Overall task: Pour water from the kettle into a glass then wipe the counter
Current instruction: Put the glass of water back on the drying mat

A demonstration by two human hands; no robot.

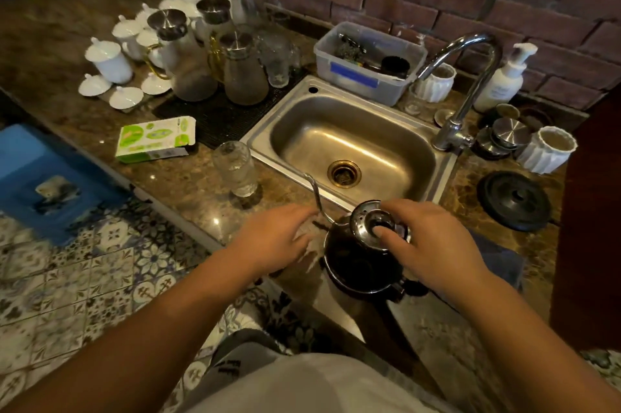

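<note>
A black gooseneck kettle (356, 264) stands at the counter's front edge, just in front of the sink; its thin spout (316, 194) points toward the glass. My right hand (433, 244) pinches the knob of the steel kettle lid (364, 221), which is tilted over the open kettle mouth. My left hand (272, 237) lies with its fingers on a white crumpled tissue (311, 241) on the counter, left of the kettle. A clear drinking glass (235, 167) stands upright beyond my left hand, beside the sink's left rim.
The steel sink (302, 110) has a faucet (470, 83) at its right. A green tissue box (156, 138) lies left of the glass. Glass carafes (188, 56) and white cups stand behind on a mat. A black round disc (514, 200) and a grey cloth (504, 261) sit right.
</note>
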